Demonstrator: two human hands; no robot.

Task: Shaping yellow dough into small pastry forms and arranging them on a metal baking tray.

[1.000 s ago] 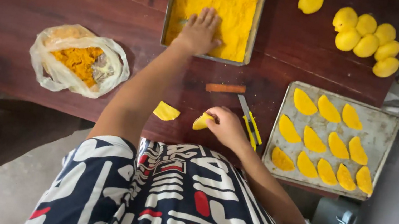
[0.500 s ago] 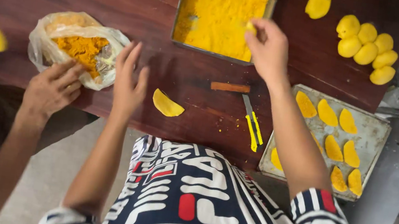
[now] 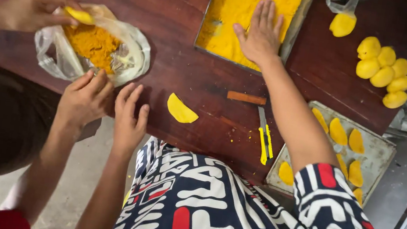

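Reaching from the left, a co-worker's hand (image 3: 32, 7) holds a yellow piece over the crumb bag (image 3: 91, 48); the left hand (image 3: 129, 119) rests open-fingered at the table edge (image 3: 201, 130); the right hand (image 3: 261, 34) presses flat, fingers spread, in the crumb tray (image 3: 229, 20).

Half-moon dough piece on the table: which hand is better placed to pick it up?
Left, probably. The left hand rests open at the table edge, right beside the yellow half-moon piece. The right hand lies flat in the tray of yellow crumbs, farther off.
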